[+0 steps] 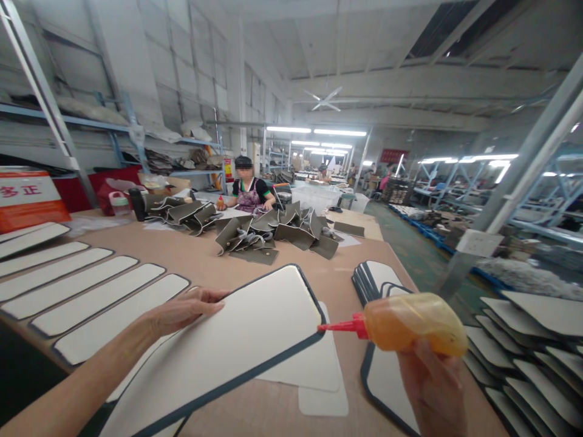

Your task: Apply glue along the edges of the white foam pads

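Note:
My left hand [184,311] grips the left edge of a large white panel with a dark border [237,340], held tilted above the table. My right hand [432,382] is closed around an amber glue bottle [410,323]. Its red nozzle [341,326] points left and touches the panel's right edge. Another dark-edged white panel [387,382] lies on the table under the bottle.
A row of white panels [91,291] covers the table's left side. A stack of panels [378,276] sits ahead and more fill a rack [523,346] at right. Grey leather pieces [268,230] are piled mid-table, where another person [248,191] sits. A red sign [27,197] stands far left.

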The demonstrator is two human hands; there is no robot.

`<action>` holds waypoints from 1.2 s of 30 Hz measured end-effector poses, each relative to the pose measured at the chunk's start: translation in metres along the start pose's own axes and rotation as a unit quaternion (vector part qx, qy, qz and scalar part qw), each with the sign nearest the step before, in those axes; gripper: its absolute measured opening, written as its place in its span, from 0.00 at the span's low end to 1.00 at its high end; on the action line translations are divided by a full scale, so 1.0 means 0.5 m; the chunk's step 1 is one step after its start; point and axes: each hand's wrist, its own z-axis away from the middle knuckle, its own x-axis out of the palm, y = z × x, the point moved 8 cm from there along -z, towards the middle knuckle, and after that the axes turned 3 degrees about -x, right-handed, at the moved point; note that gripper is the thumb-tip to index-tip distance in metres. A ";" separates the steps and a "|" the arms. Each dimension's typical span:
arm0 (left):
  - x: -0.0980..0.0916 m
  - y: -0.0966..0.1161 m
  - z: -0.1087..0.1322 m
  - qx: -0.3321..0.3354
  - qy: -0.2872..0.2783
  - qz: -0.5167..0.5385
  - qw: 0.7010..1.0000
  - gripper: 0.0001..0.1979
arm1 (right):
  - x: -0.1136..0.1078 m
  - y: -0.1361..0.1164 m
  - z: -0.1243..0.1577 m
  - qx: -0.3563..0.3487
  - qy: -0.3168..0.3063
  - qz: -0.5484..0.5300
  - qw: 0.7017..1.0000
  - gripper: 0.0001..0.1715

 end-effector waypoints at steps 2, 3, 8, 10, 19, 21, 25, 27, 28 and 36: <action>0.002 -0.010 -0.001 0.002 0.003 0.022 1.000 0.24 | -0.001 -0.004 0.005 -0.017 0.024 0.001 1.000 0.25; 0.004 -0.016 -0.002 0.002 0.005 0.033 0.999 0.24 | -0.002 -0.005 0.008 -0.026 0.036 0.000 0.999 0.25; 0.004 -0.049 -0.011 0.006 0.021 0.086 0.996 0.23 | -0.002 0.002 0.020 -0.042 0.066 -0.006 0.997 0.17; 0.003 -0.062 -0.013 0.006 0.031 0.096 0.995 0.23 | 0.001 0.005 0.023 -0.049 0.071 -0.009 0.996 0.14; 0.003 -0.105 -0.015 0.011 0.064 0.138 0.988 0.23 | 0.015 0.021 0.038 -0.061 0.090 -0.014 0.994 0.15; -0.001 -0.114 -0.016 0.007 0.078 0.135 0.988 0.24 | 0.018 0.026 0.041 -0.062 0.088 -0.015 0.994 0.16; 0.002 -0.117 -0.011 0.003 0.091 0.131 0.987 0.24 | 0.031 0.036 0.047 -0.052 0.067 -0.012 0.996 0.17; 0.007 -0.113 -0.006 0.004 0.094 0.132 0.987 0.23 | 0.034 0.041 0.050 -0.044 0.063 -0.005 0.997 0.16; 0.009 -0.111 -0.004 0.005 0.094 0.133 0.987 0.23 | 0.034 0.043 0.053 -0.043 0.061 -0.003 0.997 0.16; 0.007 -0.116 0.000 0.013 0.105 0.150 0.983 0.20 | 0.051 0.063 0.069 -0.034 0.037 0.015 0.999 0.15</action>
